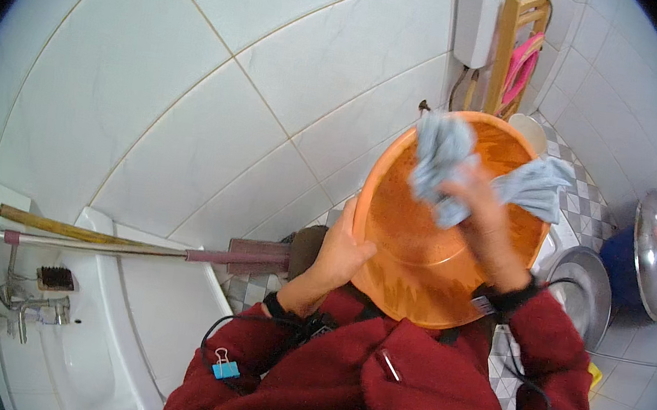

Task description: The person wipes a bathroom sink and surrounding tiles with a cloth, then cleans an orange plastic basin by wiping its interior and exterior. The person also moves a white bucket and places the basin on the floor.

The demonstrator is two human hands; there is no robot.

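A large orange plastic basin (400,276) is tilted up in front of me, its inside wet with darker streaks. My left hand (341,250) grips its rim on the left side, thumb over the edge. Inside the basin my right hand (478,206) holds a light blue-grey cloth (444,152), blurred by motion. One part of the cloth bunches toward the far left rim. Another light blue-grey length (540,183) hangs over the right rim; whether both belong to one piece is hidden behind my hand.
At left stands a white washbasin (92,348) with a metal faucet (44,310) and a scrub brush (56,279). Long handles (111,245) lie across it. On the right are a metal bowl (596,302) and a lidded blue pot (620,262). A wooden rack (504,54) leans behind.
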